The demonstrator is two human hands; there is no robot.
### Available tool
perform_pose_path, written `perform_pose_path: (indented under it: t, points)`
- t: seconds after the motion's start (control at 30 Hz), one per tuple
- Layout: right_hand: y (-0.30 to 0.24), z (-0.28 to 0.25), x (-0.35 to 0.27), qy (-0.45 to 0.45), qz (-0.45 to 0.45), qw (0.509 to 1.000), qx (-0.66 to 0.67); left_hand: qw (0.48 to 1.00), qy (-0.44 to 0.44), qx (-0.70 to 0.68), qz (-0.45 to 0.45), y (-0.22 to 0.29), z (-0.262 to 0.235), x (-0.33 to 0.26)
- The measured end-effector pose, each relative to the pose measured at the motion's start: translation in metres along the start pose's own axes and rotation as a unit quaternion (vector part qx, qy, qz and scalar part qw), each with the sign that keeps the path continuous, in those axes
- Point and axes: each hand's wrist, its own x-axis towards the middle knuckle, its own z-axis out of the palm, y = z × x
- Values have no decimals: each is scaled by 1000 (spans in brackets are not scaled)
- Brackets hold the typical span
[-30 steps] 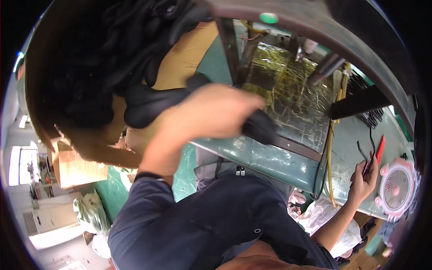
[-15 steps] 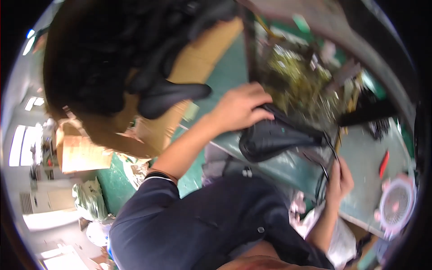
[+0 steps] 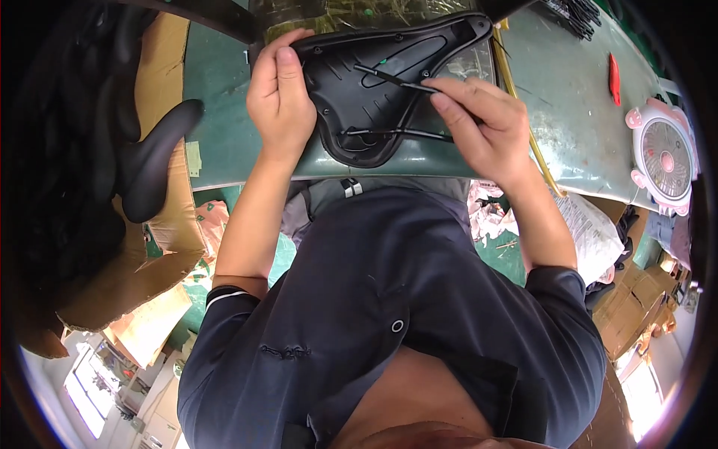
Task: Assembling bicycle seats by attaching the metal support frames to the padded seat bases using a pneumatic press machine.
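Note:
A black bicycle saddle [image 3: 345, 84] lies underside up at the near edge of the green table, its wide part toward the left and its narrow nose at the upper right. My left hand [image 3: 283, 105] is closed round the saddle's left edge, with the thumb on top. Between the thumb and fingers of my right hand [image 3: 490, 123] is a black metal saddle rail [image 3: 389, 77], bent into two arms. The arms' tips reach over the wide part of the underside. Whether they are seated in it, I cannot tell.
Left of the table stands a cardboard box [image 3: 163, 90] heaped with black saddles [image 3: 161, 161]. A yellowish rod [image 3: 540, 153] lies right of my right hand. Farther right are a red-handled tool [image 3: 614, 78] and a pink-and-white fan [image 3: 664, 153]. Black rods [image 3: 576, 16] lie at the back.
The view has swung round. The saddle has turned so its underside faces up. My right hand has moved from the rail beyond the nose to the rail over the saddle's underside.

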Motion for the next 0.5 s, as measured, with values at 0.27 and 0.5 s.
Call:
perform_pose_path:
  t: [0.27, 0.5]
  points:
    - [5, 2, 6, -47, -69, 995, -48, 991, -3, 37, 132, -9, 3, -3]
    - [-3, 9, 30, -47, -146, 984, -95, 994, -3, 9, 108, -9, 8, -5]
